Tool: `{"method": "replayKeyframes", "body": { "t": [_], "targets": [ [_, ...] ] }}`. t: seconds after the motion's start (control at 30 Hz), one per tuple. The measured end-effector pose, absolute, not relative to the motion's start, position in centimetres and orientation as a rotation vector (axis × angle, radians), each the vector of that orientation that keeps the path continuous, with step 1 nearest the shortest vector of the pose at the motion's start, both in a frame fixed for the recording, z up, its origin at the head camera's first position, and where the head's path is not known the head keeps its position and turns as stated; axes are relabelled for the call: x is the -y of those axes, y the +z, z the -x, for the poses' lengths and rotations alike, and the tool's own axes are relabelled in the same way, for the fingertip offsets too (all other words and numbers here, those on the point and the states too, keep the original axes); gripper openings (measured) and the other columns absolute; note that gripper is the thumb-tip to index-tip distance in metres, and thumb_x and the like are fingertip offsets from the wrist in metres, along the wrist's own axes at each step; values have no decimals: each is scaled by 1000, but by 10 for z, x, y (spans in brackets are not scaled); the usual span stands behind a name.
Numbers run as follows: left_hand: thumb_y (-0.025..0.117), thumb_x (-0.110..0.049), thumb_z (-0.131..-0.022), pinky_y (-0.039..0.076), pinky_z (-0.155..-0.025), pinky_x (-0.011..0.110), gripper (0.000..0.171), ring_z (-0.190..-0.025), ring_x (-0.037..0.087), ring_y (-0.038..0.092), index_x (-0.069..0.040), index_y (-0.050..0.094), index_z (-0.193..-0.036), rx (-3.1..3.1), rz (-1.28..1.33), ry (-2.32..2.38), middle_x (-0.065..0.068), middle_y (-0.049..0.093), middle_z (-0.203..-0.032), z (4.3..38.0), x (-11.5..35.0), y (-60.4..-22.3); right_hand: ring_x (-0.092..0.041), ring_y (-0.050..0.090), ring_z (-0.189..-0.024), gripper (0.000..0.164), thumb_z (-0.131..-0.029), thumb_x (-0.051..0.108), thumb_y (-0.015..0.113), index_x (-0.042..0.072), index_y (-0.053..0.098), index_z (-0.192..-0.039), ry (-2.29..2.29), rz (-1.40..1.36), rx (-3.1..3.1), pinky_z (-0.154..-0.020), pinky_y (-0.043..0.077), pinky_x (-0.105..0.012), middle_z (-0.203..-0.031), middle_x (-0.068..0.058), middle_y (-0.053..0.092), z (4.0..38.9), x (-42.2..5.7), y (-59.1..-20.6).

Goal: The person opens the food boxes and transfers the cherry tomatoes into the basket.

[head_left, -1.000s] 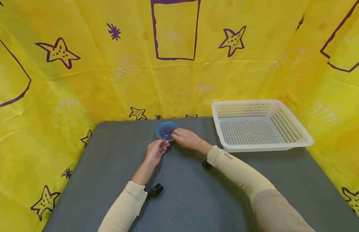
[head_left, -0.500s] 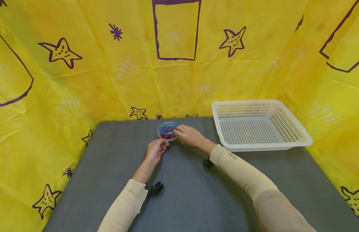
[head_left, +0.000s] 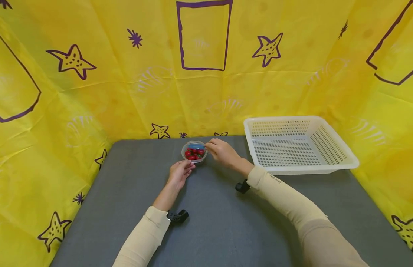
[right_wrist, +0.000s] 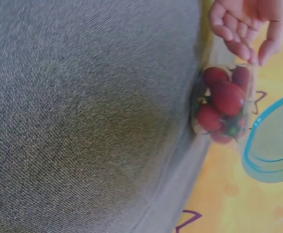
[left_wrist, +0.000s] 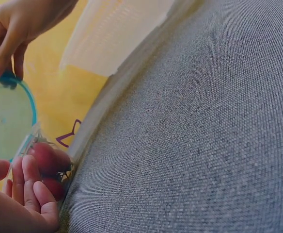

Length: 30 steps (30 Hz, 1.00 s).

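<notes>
A small clear plastic container (head_left: pixel 204 158) stands near the far edge of the grey table, uncovered at the top. Inside lie several cherry tomatoes (right_wrist: pixel 227 98), red with green stems. At its near side, my left hand (head_left: pixel 180 174) pinches the rim between thumb and fingertips. My right hand (head_left: pixel 223 152) grips the edge of a blue-rimmed translucent lid (left_wrist: pixel 8 119), which tilts up behind and over the container's far side. In the right wrist view, the lid (right_wrist: pixel 277 138) stands steeply beside the tomatoes; only a sliver of the right hand shows at the frame's edge.
A white perforated plastic basket (head_left: pixel 256 163) sits at the back right of the grey table (head_left: pixel 206 222). Yellow cloth (head_left: pixel 206 92) with purple drawings hangs behind and along both sides. Black wrist straps (head_left: pixel 177 217) show on both arms.
The lid lay over the container; my right hand has lifted and tipped it up and back, moving slightly right and away. The tomatoes are now uncovered. The left hand stays at the rim.
</notes>
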State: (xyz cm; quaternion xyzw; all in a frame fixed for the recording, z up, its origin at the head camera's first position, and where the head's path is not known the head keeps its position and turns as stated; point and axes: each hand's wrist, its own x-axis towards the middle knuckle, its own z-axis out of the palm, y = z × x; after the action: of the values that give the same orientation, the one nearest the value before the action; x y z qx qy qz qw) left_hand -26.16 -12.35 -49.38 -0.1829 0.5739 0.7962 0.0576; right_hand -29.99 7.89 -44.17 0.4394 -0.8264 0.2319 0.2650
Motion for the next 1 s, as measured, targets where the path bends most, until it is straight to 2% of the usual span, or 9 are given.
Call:
{"method": "replayKeyframes", "body": {
  "t": [0.3, 0.57, 1.0],
  "targets": [
    [57, -9, -95, 49, -66, 20, 7, -66, 5, 67, -7, 59, -90, -1734, 564, 2415, -7, 68, -69, 260, 123, -492, -21, 63, -77, 13, -88, 2, 68, -1, 71, -100, 775, -1108, 2201, -71, 54, -32, -90, -10, 68, 297, -87, -433],
    [57, -9, -95, 49, -67, 21, 8, -67, 6, 67, -8, 60, -88, -1728, 568, 2414, -5, 69, -71, 259, 124, -490, -19, 62, -73, 13, -92, 8, 65, 1, 72, -100, 884, -1023, 2248, -65, 52, -31, -90, -10, 69, 291, -98, -425],
    [57, -9, -96, 49, -66, 21, 13, -66, 6, 67, -9, 61, -84, -1716, 561, 2414, -5, 68, -69, 260, 124, -490, -25, 68, -78, 11, -88, 6, 69, -2, 75, -94, 1093, -969, 2333, -70, 56, -35, -89, -13, 74, 281, -110, -412]
  ]
}}
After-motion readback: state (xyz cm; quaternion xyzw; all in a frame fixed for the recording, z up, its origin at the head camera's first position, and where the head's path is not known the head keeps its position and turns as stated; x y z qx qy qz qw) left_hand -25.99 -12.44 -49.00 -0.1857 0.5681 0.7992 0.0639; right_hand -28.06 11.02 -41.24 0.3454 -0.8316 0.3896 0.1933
